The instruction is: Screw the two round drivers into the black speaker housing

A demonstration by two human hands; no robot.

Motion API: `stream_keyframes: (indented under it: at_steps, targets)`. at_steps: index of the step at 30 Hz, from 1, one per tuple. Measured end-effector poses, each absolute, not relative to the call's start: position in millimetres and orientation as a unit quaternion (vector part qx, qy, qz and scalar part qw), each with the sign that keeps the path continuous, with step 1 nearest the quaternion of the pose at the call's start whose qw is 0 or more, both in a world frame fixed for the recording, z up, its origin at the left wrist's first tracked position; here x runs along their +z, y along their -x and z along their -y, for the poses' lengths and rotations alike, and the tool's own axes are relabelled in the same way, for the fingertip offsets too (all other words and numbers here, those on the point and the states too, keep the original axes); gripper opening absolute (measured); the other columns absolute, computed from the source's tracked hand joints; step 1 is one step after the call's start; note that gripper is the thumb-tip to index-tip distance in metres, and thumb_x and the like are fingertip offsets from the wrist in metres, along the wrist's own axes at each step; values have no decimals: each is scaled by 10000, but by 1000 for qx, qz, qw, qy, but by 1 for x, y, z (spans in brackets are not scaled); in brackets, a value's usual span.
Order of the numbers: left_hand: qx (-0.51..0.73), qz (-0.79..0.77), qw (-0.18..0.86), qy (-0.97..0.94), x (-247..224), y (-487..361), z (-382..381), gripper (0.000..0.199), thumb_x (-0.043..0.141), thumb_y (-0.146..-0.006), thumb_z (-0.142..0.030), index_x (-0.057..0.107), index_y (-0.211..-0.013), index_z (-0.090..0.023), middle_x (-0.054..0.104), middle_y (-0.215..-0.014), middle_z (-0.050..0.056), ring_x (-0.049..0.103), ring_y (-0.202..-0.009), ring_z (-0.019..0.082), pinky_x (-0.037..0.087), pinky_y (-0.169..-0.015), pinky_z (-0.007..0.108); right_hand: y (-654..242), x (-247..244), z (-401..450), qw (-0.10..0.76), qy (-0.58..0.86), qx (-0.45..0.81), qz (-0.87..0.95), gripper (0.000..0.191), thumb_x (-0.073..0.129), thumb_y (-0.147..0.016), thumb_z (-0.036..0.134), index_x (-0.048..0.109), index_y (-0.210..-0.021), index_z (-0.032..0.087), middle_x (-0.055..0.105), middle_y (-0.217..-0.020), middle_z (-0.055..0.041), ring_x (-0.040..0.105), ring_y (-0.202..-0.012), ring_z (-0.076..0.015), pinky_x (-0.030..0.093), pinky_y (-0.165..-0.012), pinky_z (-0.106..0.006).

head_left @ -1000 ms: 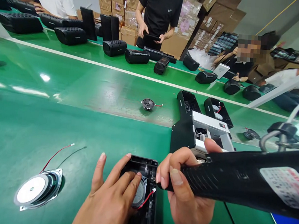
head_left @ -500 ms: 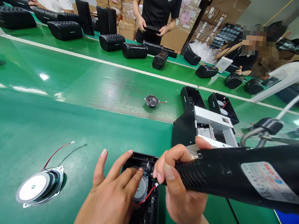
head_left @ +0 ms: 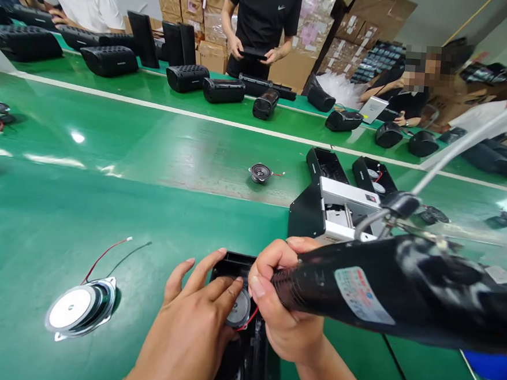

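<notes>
A: What step does this look like?

B: Fastening, I'd judge. The left hand (head_left: 191,330) lies flat with spread fingers on the round silver-backed speaker driver (head_left: 239,309), pressing it down into the open black plastic speaker housing (head_left: 244,328), which sits at the near edge of the green conveyor belt (head_left: 148,206). Nothing is clasped in that hand; it only bears down on the part.

A: And the other hand?

B: The right hand (head_left: 280,307) is wrapped tight around the front of a long black powered screwdriver with a white label (head_left: 380,294), its nose pointing down into the housing just beside the driver's rim. The bit itself is hidden behind the knuckles, so I cannot tell whether it sits on a screw.

A: What does the next move call for?

B: Probably keeping the tool square to the housing while the left hand pins the driver flat, and keeping the thin red wire (head_left: 251,320) beside the driver out from under the bit.

A: Anything else close by?

B: A second loose round silver speaker driver with red and black leads (head_left: 81,308) lies toward the near left of the belt, well apart. A small black speaker cone (head_left: 260,172) sits mid-belt, and a black and silver metal fixture (head_left: 334,210) stands just beyond the right hand
</notes>
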State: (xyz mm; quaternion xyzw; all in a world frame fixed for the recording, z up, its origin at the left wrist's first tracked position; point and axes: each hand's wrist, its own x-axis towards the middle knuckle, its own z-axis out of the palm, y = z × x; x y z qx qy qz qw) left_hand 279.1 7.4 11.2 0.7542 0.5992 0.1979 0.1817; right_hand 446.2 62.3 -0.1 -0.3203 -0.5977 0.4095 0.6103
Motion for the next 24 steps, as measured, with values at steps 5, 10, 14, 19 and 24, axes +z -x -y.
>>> stream_keyframes:
  at_steps: [5, 10, 14, 19, 24]
  targets:
    - [210, -601, 160, -755, 11, -280, -11, 595, 684, -786, -25, 862, -1248, -355, 893, -1239, -56, 590, -1558, 439, 362, -1252, 690, -439, 4, -68, 629, 283, 391, 609, 499, 787, -979, 206, 534, -1392, 324, 623, -852, 47, 580, -666, -191, 527, -592, -340]
    - [191, -568, 69, -798, 5, -275, -12, 515, 662, -815, -75, 869, -1217, -321, 894, -1241, -8, 629, -1486, 515, 457, -1110, 731, -426, 7, -72, 665, 271, 370, 590, 397, 729, -998, 212, 532, -1332, 299, 576, -841, 51, 552, -636, -165, 481, -524, -285]
    - [179, -528, -3, -830, -6, -263, -16, 499, 703, -824, -156, 851, -1272, -319, 892, -1220, 44, 660, -1431, 521, 523, -1055, 699, -434, 23, -67, 694, 249, 368, 567, 488, 723, -1072, 233, 475, -1476, 349, 586, -932, 48, 557, -606, -136, 513, -516, -262]
    - [230, -541, -16, -809, -19, -261, -13, 466, 714, -879, -202, 841, -1310, -325, 738, -1413, 155, 652, -1403, 483, 576, -1081, 695, -486, 62, -64, 784, 226, 243, 525, 597, 671, -1142, 167, 397, -1597, 440, 580, -866, 97, 551, -602, -121, 568, -612, -251]
    - [273, -554, 31, -786, -28, -268, -10, 384, 674, -943, -185, 837, -1276, -285, 199, -1881, 174, 399, -1632, 580, 511, -1158, 847, -532, 64, -73, 759, 285, 114, 574, 621, 723, -1092, 142, 426, -1589, 368, 614, -876, 95, 563, -589, -136, 570, -611, -294]
